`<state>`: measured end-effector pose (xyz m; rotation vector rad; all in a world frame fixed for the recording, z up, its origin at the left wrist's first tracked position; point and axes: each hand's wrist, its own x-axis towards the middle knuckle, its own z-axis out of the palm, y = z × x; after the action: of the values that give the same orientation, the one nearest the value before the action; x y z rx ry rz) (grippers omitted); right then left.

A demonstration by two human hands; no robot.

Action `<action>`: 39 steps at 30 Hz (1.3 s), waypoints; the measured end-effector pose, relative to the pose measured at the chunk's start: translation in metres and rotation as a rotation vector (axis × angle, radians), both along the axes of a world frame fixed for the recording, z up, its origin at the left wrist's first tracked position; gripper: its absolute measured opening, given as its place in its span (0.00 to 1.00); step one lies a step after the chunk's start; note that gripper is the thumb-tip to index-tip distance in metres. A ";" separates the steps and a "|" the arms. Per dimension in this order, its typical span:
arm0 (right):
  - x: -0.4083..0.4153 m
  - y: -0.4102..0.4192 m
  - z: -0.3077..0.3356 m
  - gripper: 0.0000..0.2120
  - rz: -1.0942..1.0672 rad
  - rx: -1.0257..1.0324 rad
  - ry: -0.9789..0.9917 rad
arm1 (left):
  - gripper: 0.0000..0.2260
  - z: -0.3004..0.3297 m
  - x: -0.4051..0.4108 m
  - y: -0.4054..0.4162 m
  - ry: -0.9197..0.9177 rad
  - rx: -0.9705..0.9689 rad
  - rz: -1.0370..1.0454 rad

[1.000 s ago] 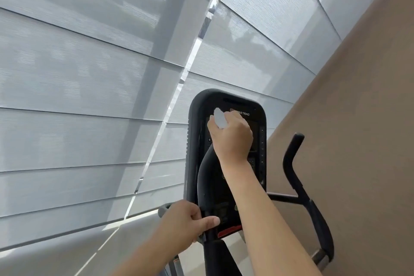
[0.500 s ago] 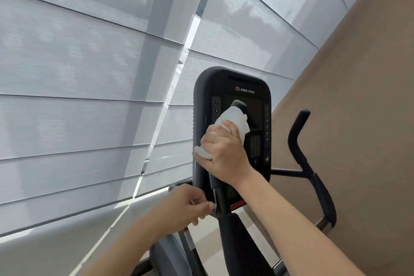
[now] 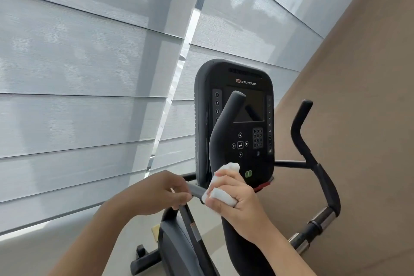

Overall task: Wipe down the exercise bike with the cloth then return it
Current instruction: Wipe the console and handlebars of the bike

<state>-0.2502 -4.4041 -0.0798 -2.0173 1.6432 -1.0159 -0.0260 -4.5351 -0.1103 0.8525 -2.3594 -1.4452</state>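
Note:
The black exercise bike's console (image 3: 244,87) stands upright in the middle of the view, with a keypad and a green button. A curved black handlebar (image 3: 226,116) rises in front of the screen. My right hand (image 3: 233,199) is wrapped around the lower part of this handlebar, with a white cloth (image 3: 220,194) bunched between palm and bar. My left hand (image 3: 161,192) pinches the grey horizontal bar (image 3: 197,190) just left of the console's base. The right handlebar (image 3: 313,163) stands free beside the wall.
Grey window blinds (image 3: 89,74) fill the left and top, with a bright gap between two panels. A beige wall (image 3: 369,119) runs close along the right of the bike. The bike's base foot (image 3: 145,260) rests on a pale floor below.
My right hand with the cloth has slid down the curved handlebar from its top to its base. The view has tilted down, and my left hand stays on the grey bar.

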 end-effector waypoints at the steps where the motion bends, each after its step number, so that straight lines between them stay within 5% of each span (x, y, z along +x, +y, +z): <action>1: -0.002 0.005 0.001 0.11 -0.008 0.017 -0.049 | 0.06 -0.001 0.001 0.001 -0.003 0.009 0.001; 6: 0.000 -0.008 0.038 0.17 -0.318 -0.064 -0.424 | 0.06 -0.003 0.002 0.006 -0.005 0.015 0.019; 10: 0.005 -0.055 0.075 0.12 -0.399 -0.344 -0.290 | 0.05 0.002 0.000 0.010 0.005 -0.006 0.047; 13: 0.023 -0.093 0.064 0.34 -0.492 -0.106 -0.336 | 0.05 0.004 -0.001 0.013 0.004 -0.005 0.054; 16: 0.026 -0.112 0.037 0.43 -0.573 0.063 -0.132 | 0.05 0.004 0.001 0.015 -0.001 -0.003 0.069; 21: 0.014 -0.109 0.033 0.25 -0.635 0.178 -0.116 | 0.05 0.008 -0.003 0.021 -0.007 -0.023 0.136; 26: 0.022 -0.065 0.023 0.19 -0.610 0.267 0.300 | 0.06 0.013 -0.018 0.029 -0.031 -0.027 0.154; 30: 0.033 -0.021 0.004 0.29 -0.602 0.234 0.590 | 0.08 0.015 -0.023 0.031 -0.078 -0.045 0.228; 34: 0.030 -0.011 0.003 0.30 -0.586 0.231 0.584 | 0.08 0.015 -0.025 0.031 -0.069 -0.042 0.297; 39: 0.031 -0.033 0.010 0.50 -0.542 0.242 0.534 | 0.08 0.016 -0.023 0.035 -0.038 -0.009 0.326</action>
<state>-0.2189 -4.4371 -0.0696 -1.8080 2.5438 -0.3859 -0.0491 -4.4999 -0.0944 1.2058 -2.1242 -1.2934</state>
